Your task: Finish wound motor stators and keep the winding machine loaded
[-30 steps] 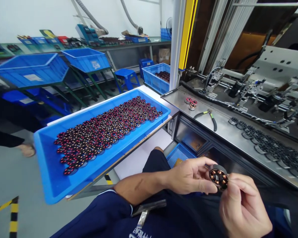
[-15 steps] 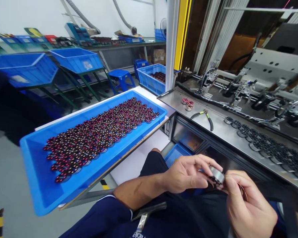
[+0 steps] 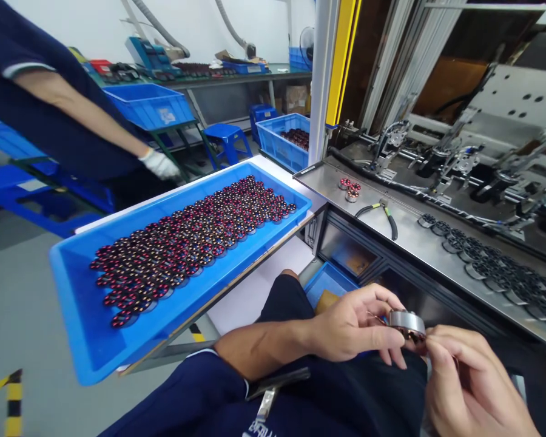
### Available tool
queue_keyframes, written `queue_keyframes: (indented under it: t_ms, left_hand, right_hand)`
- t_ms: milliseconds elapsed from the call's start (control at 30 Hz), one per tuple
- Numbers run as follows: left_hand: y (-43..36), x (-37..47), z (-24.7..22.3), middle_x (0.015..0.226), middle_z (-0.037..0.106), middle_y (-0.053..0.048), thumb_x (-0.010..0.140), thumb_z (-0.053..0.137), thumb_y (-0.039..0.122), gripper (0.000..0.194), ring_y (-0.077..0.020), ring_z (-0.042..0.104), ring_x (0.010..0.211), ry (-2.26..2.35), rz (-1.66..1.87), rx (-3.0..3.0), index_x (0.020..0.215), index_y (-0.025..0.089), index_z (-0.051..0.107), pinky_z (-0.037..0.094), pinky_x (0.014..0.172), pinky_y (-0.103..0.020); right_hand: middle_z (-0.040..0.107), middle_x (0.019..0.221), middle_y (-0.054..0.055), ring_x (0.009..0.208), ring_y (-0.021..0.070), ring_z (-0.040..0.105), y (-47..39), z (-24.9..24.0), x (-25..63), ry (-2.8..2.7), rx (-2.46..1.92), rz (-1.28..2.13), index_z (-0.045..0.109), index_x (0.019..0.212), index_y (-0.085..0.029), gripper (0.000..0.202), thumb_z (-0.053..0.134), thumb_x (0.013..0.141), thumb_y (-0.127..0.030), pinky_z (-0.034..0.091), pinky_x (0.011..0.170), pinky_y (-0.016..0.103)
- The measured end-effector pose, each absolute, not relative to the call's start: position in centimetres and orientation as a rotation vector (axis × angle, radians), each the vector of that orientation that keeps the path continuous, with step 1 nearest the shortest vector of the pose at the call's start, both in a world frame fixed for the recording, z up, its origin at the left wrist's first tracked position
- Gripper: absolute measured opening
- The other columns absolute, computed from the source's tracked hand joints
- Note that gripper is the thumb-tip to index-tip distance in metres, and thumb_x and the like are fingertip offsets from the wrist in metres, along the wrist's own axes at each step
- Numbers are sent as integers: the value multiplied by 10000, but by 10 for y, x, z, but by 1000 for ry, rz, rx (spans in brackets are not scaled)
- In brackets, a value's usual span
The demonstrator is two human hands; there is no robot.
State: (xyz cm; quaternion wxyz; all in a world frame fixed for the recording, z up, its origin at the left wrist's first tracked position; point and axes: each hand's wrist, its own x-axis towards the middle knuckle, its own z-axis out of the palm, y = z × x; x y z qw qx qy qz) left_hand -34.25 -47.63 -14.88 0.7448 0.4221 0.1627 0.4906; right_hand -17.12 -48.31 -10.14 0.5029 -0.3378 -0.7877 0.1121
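Observation:
My left hand point(image 3: 352, 328) and my right hand point(image 3: 471, 382) together hold a small round motor stator point(image 3: 407, 323) over my lap, its metal rim turned up and edge-on to the camera. The fingertips of both hands pinch it from either side. To the left, a blue tray point(image 3: 95, 331) slopes toward me, filled with several copper-wound stators point(image 3: 186, 240) in red and dark tones.
A steel machine bench point(image 3: 418, 240) on the right carries black-handled pliers point(image 3: 384, 215), three loose stators point(image 3: 350, 189) and a row of dark stators point(image 3: 495, 264). A co-worker's gloved hand point(image 3: 161, 164) reaches in behind the tray. Blue bins point(image 3: 150, 106) stand beyond.
The stator has turned from face-on, showing its copper windings, to edge-on between my fingers. A co-worker's arm and gloved hand have come into view at upper left.

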Motion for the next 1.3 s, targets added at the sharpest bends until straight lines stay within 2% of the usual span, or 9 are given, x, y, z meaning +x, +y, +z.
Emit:
queue_keyframes:
  t_ms: [167,267,467,800,1000,1067,1133,1200,1300]
  left_hand:
    - [-479,-339,-147,1007,679,-66,717,870,335,504,-142,711,834,536,1402,1223,1081,184,556,572,770,-263]
    - [-477,-343,-150,1044,703,-88,648,913,299,560,-189,708,933,625,1549,1529,1092,190,588,580,867,-309]
    - [-475,-352,-146,1071,748,-130,727,858,339,488,-231,710,1036,735,1563,1778,1128,151,653,576,942,-353]
    - [-473,-362,-139,1095,743,-140,782,804,366,365,-209,716,984,832,1440,1765,1060,140,733,592,916,-326]
    - [-474,-366,-138,1164,712,-135,772,767,190,268,-230,699,1051,650,1444,1656,1037,165,738,573,977,-377]
    - [-474,-366,-143,1181,712,-122,697,837,161,418,-236,693,1083,499,1427,1526,1094,184,709,567,980,-378]
    - [-473,-364,-148,1236,690,-117,599,920,169,697,-243,675,1145,347,1362,1285,1229,216,626,566,967,-371]
    - [-470,-360,-153,1244,671,-110,566,958,247,842,-220,673,1143,342,1278,1009,1299,233,545,572,926,-340]
    - [-463,-353,-158,961,714,-89,705,844,527,598,-165,727,838,342,958,796,1102,154,596,588,696,-269]
  right_hand:
    - [647,838,43,732,146,612,-489,-124,-174,-1582,-940,631,675,876,-166,35,673,893,-136,475,617,264]
    - [646,823,50,688,142,607,-489,-133,-174,-1387,-1039,926,675,800,-167,132,689,909,-240,471,551,237]
    - [594,660,29,581,135,573,-479,-141,-183,-1129,-960,1392,683,697,-173,255,717,882,-344,503,533,252]
    - [550,655,18,566,120,537,-473,-146,-189,-1082,-964,1483,631,643,-163,288,740,851,-332,501,545,260]
    - [602,774,31,641,130,591,-474,-146,-184,-1284,-995,1220,643,727,-171,219,661,924,-265,490,545,241]
    - [621,847,42,686,136,601,-475,-144,-176,-1471,-980,988,662,814,-172,92,663,906,-179,486,564,245]
    - [630,868,51,742,159,622,-474,-137,-167,-1679,-889,756,668,888,-171,79,661,873,-93,501,615,273]
    - [648,877,54,779,177,648,-471,-128,-159,-1881,-791,572,665,961,-173,168,644,855,-45,518,649,292]
    - [661,909,47,782,153,662,-466,-112,-151,-2118,-710,359,641,1037,-177,224,611,869,-32,537,666,270]
